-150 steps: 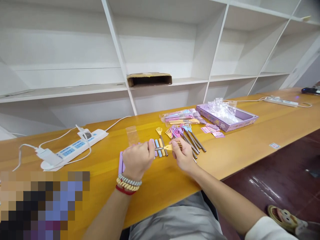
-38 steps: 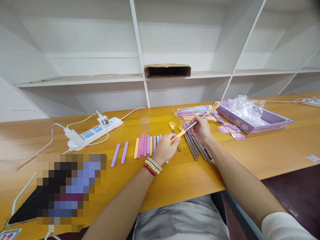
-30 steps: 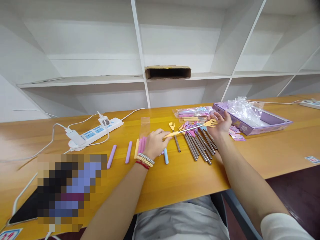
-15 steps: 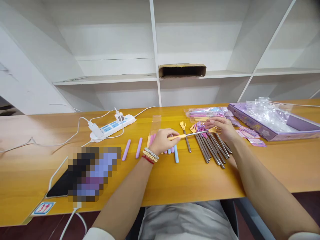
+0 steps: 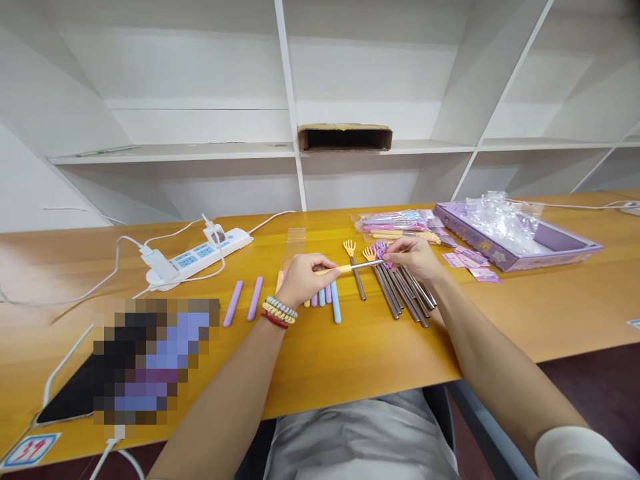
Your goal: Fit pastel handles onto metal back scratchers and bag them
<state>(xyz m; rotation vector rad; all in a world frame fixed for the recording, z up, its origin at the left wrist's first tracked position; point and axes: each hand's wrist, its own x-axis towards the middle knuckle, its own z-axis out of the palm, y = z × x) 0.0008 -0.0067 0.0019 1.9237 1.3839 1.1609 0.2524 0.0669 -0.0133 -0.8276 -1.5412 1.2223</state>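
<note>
My left hand (image 5: 303,280) is closed around the yellow handle of a back scratcher (image 5: 367,265). The fingers of my right hand (image 5: 413,257) pinch its metal rod near the far end, and they hide its claw head. Below and beside my right hand lies a fan of metal-rod back scratchers (image 5: 405,293) with yellow, purple and pink claws. One yellow-clawed back scratcher (image 5: 357,273) rests apart from them. Several blue, purple and yellow handle tubes (image 5: 336,303) lie by my left hand, partly covered by it. Two purple tubes (image 5: 255,298) are farther left.
Bagged back scratchers (image 5: 400,223), pink cards (image 5: 470,260) and a purple box (image 5: 525,260) of clear plastic bags are at the back right. A power strip (image 5: 200,257) with cables and a pixelated, dark-edged device (image 5: 70,403) occupy the left. Behind stands a white shelf holding a cardboard box (image 5: 345,138).
My right hand has closed from spread fingers into a pinch on the rod near the claw. My left hand still holds the handle. The whole view has shifted, with things appearing farther left.
</note>
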